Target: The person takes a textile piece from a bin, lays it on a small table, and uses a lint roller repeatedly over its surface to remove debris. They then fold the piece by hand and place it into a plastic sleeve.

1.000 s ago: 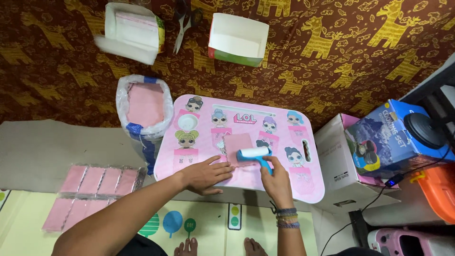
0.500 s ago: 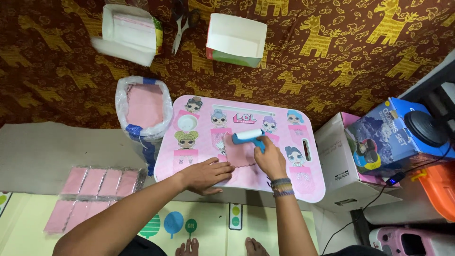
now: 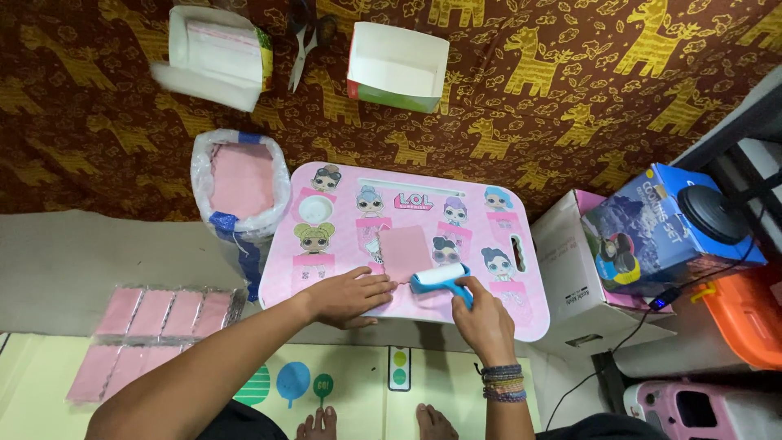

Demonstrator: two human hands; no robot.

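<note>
Right hand grips blue roller at near edge of pink sheet on pink bench, left hand flat open pinning it; finished sheets left, bag of unrolled sheets beyond.

Scissors lie between two open boxes on giraffe-patterned cloth
</note>
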